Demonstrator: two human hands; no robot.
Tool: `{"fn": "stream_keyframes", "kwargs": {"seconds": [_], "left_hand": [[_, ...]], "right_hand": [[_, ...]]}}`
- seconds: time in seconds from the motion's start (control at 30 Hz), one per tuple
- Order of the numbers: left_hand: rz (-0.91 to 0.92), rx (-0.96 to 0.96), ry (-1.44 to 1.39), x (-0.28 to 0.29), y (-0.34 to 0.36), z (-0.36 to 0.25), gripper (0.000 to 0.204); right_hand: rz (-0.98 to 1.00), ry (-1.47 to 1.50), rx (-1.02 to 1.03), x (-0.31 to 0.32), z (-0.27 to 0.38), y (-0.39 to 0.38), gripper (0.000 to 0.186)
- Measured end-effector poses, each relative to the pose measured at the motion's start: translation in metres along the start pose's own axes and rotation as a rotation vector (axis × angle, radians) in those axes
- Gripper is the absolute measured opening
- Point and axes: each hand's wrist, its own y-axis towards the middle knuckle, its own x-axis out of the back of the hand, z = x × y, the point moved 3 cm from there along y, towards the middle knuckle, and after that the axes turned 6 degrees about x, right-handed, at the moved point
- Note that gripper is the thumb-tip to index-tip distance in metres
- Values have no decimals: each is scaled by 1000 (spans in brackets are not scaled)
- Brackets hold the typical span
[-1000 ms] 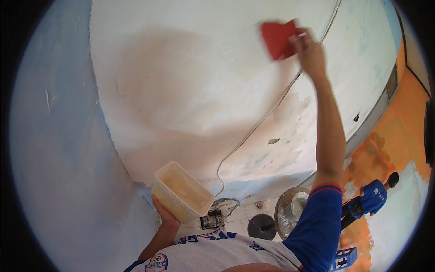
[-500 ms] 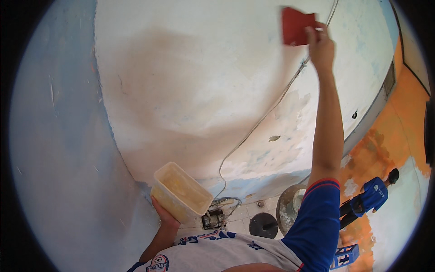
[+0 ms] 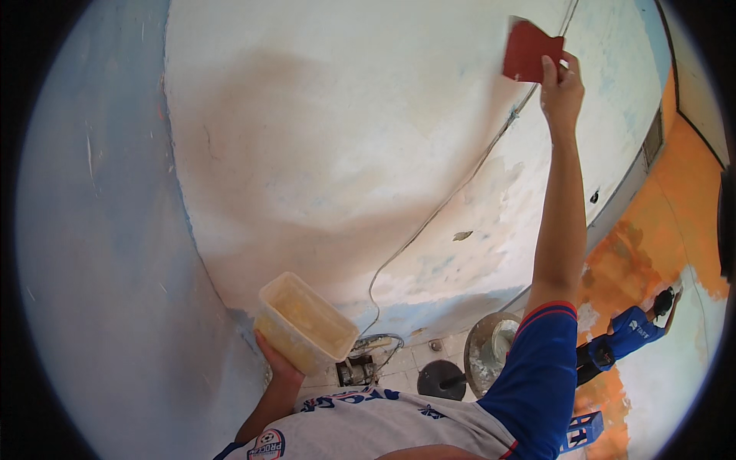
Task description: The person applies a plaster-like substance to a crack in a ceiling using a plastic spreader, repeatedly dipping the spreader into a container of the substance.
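Left hand [image 3: 277, 366] cups a translucent plastic tub [image 3: 305, 323] from below near the chest, just off the blue-white wall corner [image 3: 188, 230]; beyond, open plastered wall [image 3: 345, 153] spreads, where the raised right hand [image 3: 561, 90] pinches a red scraper [image 3: 530, 50] flat against it beside a thin cable [image 3: 460, 188].

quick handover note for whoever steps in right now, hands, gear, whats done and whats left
Right hand: raised high, gripping a red flat scraper against the wall.
Left hand: holding a pale rectangular tub from below, low by the wall corner.
Done: a broad patch of the wall looks smoothly coated, whitish to tan.
Left: lower right of the wall is patchy with blue showing; a thin cable runs across it.
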Motion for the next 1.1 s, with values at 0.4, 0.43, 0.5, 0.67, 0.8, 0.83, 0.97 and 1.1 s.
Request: {"fn": "stream_keyframes", "kwargs": {"seconds": [0.4, 0.43, 0.5, 0.67, 0.8, 0.83, 0.97, 1.1], "left_hand": [[14, 1, 40, -11, 5, -12, 85], [-10, -8, 57, -11, 4, -13, 84], [3, -17, 42, -8, 7, -16, 84], [71, 16, -23, -6, 9, -21, 82], [57, -17, -34, -4, 16, -14, 82], [50, -16, -37, -4, 13, -12, 82], [59, -39, -33, -3, 11, -8, 82], [79, -110, 10, -22, 11, -2, 83]], "right_hand": [[70, -77, -41, 9, -14, 1, 34], [-13, 102, -112, 14, -18, -2, 34], [23, 288, -109, 13, -7, -13, 38], [742, 183, 157, -52, 91, -135, 23], [344, -47, -38, -31, 10, -72, 27], [232, -40, -176, -14, 0, -51, 31], [67, 289, -157, 5, 30, -48, 33], [646, 269, 163, -53, 91, -148, 26]]}}
